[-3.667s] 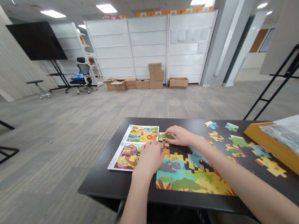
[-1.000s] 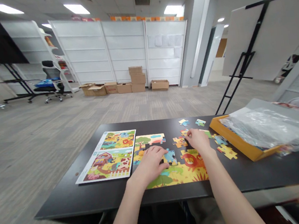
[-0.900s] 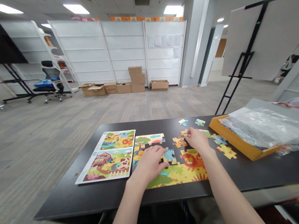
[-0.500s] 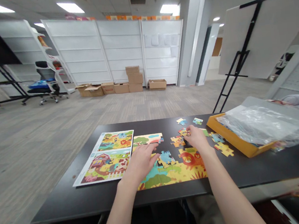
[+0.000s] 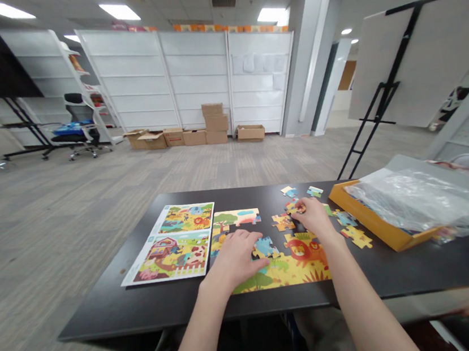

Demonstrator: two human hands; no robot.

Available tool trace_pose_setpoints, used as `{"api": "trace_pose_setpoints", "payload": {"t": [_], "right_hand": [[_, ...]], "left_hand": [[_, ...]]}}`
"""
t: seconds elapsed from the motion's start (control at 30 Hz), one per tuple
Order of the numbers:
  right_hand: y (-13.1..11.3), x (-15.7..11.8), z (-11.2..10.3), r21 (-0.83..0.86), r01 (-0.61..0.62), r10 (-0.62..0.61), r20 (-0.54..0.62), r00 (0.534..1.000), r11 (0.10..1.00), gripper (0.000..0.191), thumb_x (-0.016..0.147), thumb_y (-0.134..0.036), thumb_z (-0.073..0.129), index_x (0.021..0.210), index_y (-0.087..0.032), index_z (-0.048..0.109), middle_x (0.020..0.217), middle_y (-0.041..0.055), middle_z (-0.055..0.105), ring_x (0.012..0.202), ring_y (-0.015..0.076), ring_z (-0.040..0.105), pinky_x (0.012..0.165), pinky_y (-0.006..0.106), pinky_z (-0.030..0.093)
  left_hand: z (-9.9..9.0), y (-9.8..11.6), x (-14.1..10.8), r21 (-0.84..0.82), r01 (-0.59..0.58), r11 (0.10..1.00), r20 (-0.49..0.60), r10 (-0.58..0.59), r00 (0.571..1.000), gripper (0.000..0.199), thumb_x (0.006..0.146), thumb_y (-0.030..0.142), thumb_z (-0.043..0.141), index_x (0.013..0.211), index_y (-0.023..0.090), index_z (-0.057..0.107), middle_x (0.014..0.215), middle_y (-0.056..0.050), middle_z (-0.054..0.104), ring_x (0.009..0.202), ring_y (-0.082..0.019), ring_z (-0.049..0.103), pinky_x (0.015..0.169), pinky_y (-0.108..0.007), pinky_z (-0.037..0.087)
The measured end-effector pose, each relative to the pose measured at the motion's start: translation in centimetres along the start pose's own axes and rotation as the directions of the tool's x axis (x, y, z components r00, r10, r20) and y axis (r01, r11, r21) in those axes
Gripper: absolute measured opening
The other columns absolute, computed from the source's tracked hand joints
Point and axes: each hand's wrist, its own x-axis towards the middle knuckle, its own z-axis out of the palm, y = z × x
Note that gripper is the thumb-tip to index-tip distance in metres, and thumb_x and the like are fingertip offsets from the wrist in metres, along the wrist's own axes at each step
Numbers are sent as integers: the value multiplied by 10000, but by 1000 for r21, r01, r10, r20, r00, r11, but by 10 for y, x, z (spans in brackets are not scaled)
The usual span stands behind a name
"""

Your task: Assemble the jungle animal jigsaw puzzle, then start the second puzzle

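Near the tabletop's front edge (image 5: 184, 319), the puzzle (image 5: 287, 271) was perhaps steadied by the spread left hand (image 5: 236, 256); 1 piece (image 5: 293, 208) was pinched by the right hand (image 5: 314, 217).

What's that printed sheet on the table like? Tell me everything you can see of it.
The printed sheet looks like paper or thin card and lies flat on the black table, beside the partly assembled puzzle; whether they touch is unclear. It has a wide white left margin and two colourful pictures: animals including a lion above; a red barn, cow and white fence below. Nothing lies on it.
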Motion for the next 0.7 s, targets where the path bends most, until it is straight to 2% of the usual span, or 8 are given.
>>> {"api": "trace_pose_setpoints", "payload": {"t": [0.1, 0.2, 0.3, 0.4, 0.47, 0.57, 0.7], "right_hand": [[-1, -1, -4, 100, 16, -17, 1, 1000, 995, 113, 797, -273, 668, 839, -183, 721, 899, 75, 718, 868, 223, 670, 823, 319, 480], [-1, -2, -7, 305, 27, -19, -28, 999, 952, 128, 809, -302, 623, 813, -191, 686, 840, 58, 727, 803, 218, 690, 810, 339, 510], [-4, -4, -6, 557, 25, -11, -28, 1000, 830, 281, 785, -374, 654, 988, -180, 648, 891, 56, 712, 759, 203, 698, 764, 348, 555], [-11, -6, -5, 713, -12, -42, 58, 997, 701, 562, 753, -396, 698, 1248, -180, 543, 856, 4, 649, 699, 182, 690, 718, 353, 592], [-18, -9, -5, 748, -29, -107, 133, 985, 663, 602, 753, -379, 698, 1298, -190, 525, 810, -32, 594, 690, 177, 689, 713, 356, 610], [-33, -15, -8, 756, -38, -199, 220, 955, 654, 468, 781, -349, 674, 1220, -207, 600, 775, -44, 547, 725, 181, 702, 701, 341, 626], [-58, -22, -6, 712, -30, -265, 299, 916, 701, 352, 809, -299, 664, 1152, -220, 636, 774, -23, 630, 732, 180, 709, 626, 288, 609]], "left_hand": [[3, -1, 0, -4, -10, 1000, -13, 10, 1000, 524, 834, 383, 732, 1302, 171, 631, 1236, -129, 701, 1212, -306, 618, 1054, -441, 484], [5, 0, 1, 4, -23, 1000, -46, 23, 999, 558, 815, 365, 736, 1318, 151, 620, 1247, -141, 697, 1204, -313, 624, 1063, -456, 477], [1, 1, 0, 19, -17, 1000, -95, 18, 995, 547, 800, 355, 739, 1300, 163, 627, 1264, -136, 697, 1210, -318, 623, 1071, -467, 470], [-12, -7, -4, 40, 27, 999, -169, -19, 985, 517, 812, 346, 718, 1302, 207, 626, 1282, -103, 699, 1204, -304, 630, 1079, -452, 464], [-24, -20, -9, 80, 116, 990, -208, -97, 973, 491, 846, 357, 681, 1311, 209, 624, 1244, -100, 716, 1172, -298, 645, 1043, -436, 487], [-42, -45, -21, 179, 356, 917, -262, -305, 916, 461, 875, 390, 638, 1256, 131, 647, 1241, -161, 716, 1205, -344, 633, 1054, -473, 474], [-54, -66, -37, 269, 549, 791, -254, -492, 833, 430, 887, 416, 591, 1193, 126, 672, 1168, -178, 740, 1131, -379, 670, 949, -486, 519]]}}
